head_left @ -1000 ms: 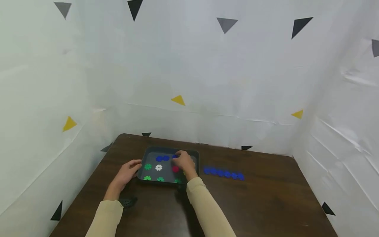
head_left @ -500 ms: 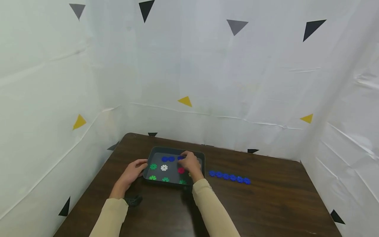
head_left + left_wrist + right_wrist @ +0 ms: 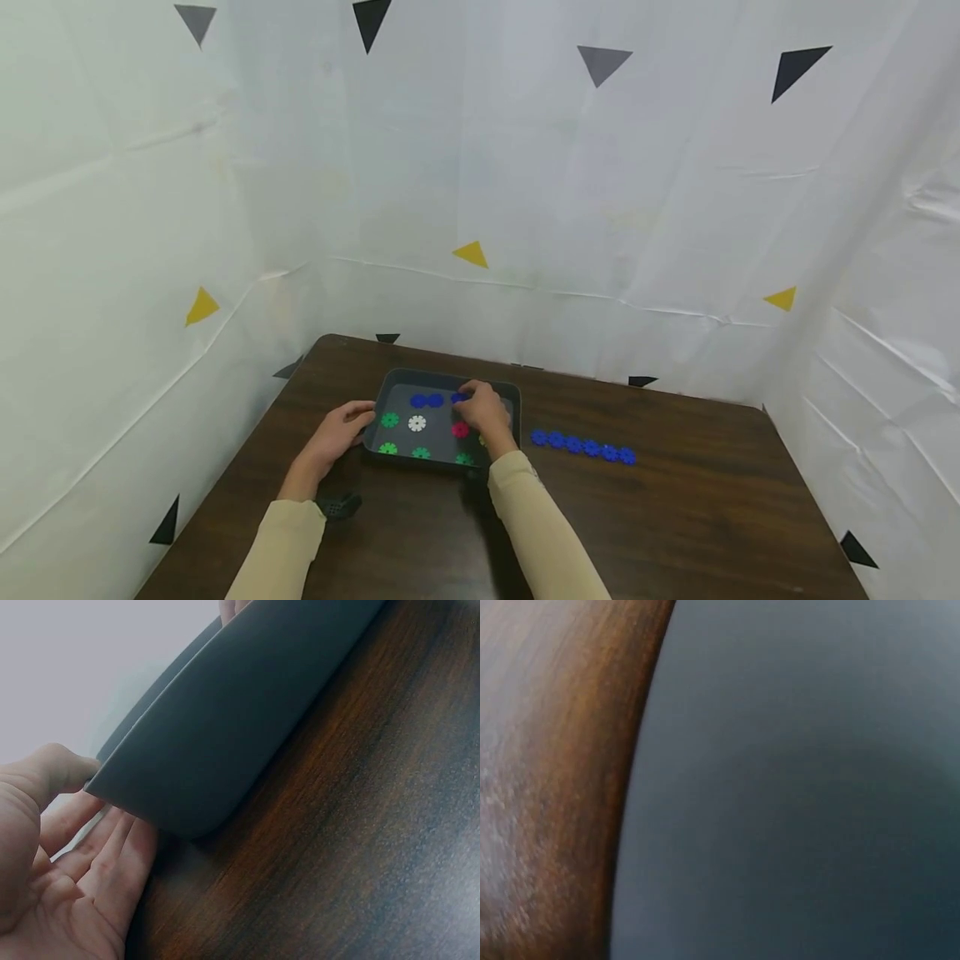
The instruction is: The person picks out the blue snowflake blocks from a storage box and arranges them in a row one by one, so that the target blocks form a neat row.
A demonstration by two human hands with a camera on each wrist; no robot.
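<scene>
A dark grey tray [image 3: 442,467] with several notched plastic discs inside lies on the brown table. My left hand [image 3: 339,432] is at its left end; in the left wrist view the thumb presses the rim corner and the fingers [image 3: 112,862] lie against the outer wall. My right hand [image 3: 483,410] reaches into the tray and pinches a blue interlocking disc [image 3: 458,398], partly hidden by the fingertips. Left of it are two more blue discs [image 3: 427,401]. A white disc [image 3: 417,423], a red disc [image 3: 461,429] and several green discs [image 3: 390,420] lie nearer the front.
A row of several blue discs [image 3: 582,446] lies on the table [image 3: 697,500] to the right of the tray. Part of a yellow disc [image 3: 483,440] shows beside the right wrist. White sheeting with triangles [image 3: 471,254] surrounds the table's back and sides.
The head view has shifted, so the whole scene sits further right in the picture. Both hands keep their places at the tray, the right one still at the blue disc.
</scene>
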